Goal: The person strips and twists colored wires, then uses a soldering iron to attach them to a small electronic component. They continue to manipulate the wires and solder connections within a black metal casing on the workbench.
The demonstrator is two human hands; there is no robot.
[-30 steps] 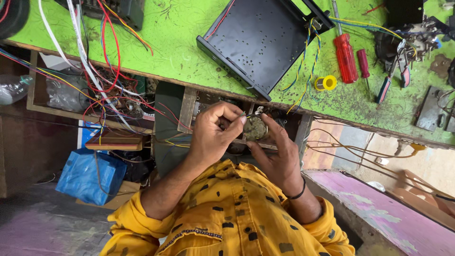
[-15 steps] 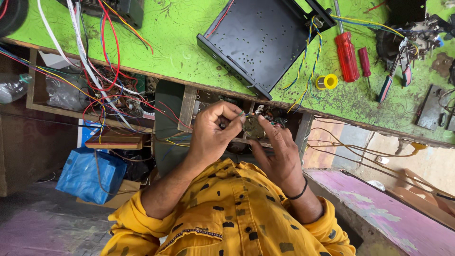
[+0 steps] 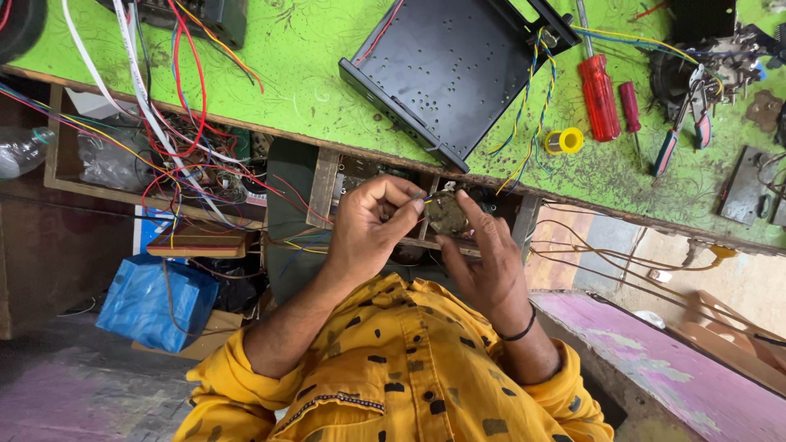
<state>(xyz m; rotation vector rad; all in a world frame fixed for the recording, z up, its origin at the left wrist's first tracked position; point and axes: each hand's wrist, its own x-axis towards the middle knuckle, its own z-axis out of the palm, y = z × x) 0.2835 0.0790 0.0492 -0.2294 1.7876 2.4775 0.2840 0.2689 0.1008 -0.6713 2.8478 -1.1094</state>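
My right hand [image 3: 489,260] holds a small round brownish metal part [image 3: 446,214] between thumb and fingers, just below the edge of the green workbench [image 3: 311,78]. My left hand [image 3: 370,231] pinches a thin wire end [image 3: 423,197] against the top of that part. Twisted blue and yellow wires [image 3: 524,115] run from the part up to an open black metal chassis [image 3: 446,69] lying on the bench. My yellow patterned sleeves fill the bottom of the view.
On the bench to the right lie a big red screwdriver [image 3: 598,94], a smaller one [image 3: 630,110], a yellow solder spool [image 3: 565,141] and pliers [image 3: 684,123]. Tangled red, white and yellow wires [image 3: 176,123] hang at the left over a shelf. A blue bag [image 3: 155,303] sits on the floor.
Both hands stay in place under the bench edge. My left fingers have shifted slightly on the wire at the round part.
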